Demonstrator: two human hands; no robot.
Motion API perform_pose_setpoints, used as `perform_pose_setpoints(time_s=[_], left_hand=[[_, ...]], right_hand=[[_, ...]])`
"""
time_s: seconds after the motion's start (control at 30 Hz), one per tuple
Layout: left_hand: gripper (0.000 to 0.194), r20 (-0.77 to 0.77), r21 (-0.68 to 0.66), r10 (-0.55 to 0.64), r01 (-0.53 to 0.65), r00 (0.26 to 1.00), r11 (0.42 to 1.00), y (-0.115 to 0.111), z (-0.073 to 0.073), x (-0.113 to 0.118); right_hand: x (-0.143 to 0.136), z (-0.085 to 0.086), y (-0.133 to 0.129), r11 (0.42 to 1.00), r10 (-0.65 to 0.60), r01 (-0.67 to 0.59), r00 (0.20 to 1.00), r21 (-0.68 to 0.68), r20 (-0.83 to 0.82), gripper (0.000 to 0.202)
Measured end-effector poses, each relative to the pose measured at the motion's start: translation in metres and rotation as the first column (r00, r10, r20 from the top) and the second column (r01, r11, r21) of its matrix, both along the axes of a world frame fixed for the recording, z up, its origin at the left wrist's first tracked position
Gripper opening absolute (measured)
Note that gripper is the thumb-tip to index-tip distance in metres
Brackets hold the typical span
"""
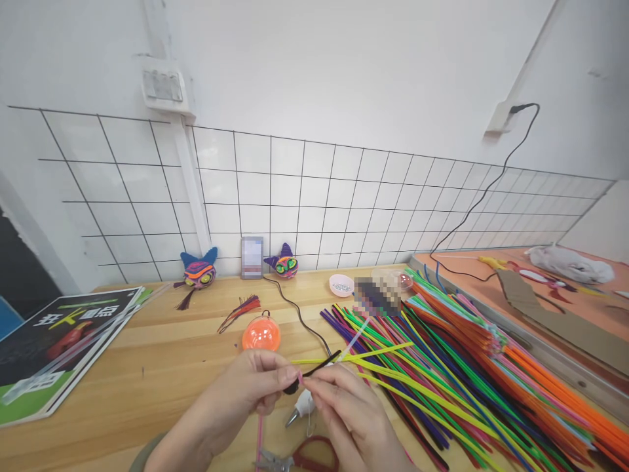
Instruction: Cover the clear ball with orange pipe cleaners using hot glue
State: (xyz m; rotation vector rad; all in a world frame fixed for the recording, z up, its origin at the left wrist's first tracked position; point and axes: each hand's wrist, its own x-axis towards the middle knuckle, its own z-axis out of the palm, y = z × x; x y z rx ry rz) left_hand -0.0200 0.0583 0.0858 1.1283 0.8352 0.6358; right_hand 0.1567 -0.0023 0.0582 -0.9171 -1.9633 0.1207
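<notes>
My left hand (260,381) and my right hand (351,410) meet low in the middle, fingertips almost touching. Between them a pink pipe cleaner (300,376) is pinched beside a black pipe cleaner piece (322,364) that slants up to the right. The left thumb and forefinger are closed on the pink one; the right fingertips are pressed together at the same spot. Below my hands lies a white glue gun (304,401) with a metal nozzle, and red-handled scissors (319,452) are partly hidden by my right hand. An orange shiny ball (261,335) sits just beyond my left hand.
Many coloured pipe cleaners (432,367) spread over the right side. Behind stand two cat-like heads (199,270) (285,263), a phone (252,257) and a pink bowl (341,285). A dark book (63,347) lies left; a cable (297,305) crosses the table.
</notes>
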Motion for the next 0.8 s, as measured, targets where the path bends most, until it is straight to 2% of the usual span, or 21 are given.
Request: perform_pose_setpoints(time_s=[0.27, 0.5, 0.6, 0.8], left_hand=[[0.031, -0.034, 0.010, 0.003, -0.003, 0.999, 1.000, -0.0016, 0.0003, 0.0011], [0.029, -0.042, -0.008, 0.022, -0.022, 0.999, 1.000, -0.0002, -0.0030, 0.0008], [0.029, -0.055, -0.019, 0.022, -0.023, 0.998, 1.000, 0.0005, -0.0039, 0.0015], [0.029, -0.057, -0.025, 0.027, -0.028, 0.998, 0.999, 0.0014, -0.0043, 0.0032]], right_hand=[[-0.0009, -0.0039, -0.0006, 1.000, 0.014, -0.014, 1.000, 0.028, 0.000, 0.034], [0.0018, -0.0034, 0.0010, 0.977, -0.016, -0.005, 0.995, 0.213, 0.098, 0.033], [0.0025, -0.0046, 0.0007, 0.979, -0.012, -0.014, 0.992, 0.202, 0.127, 0.032], [0.0018, -0.0051, 0.0003, 0.984, 0.048, -0.058, 0.997, 0.168, 0.058, 0.036]])
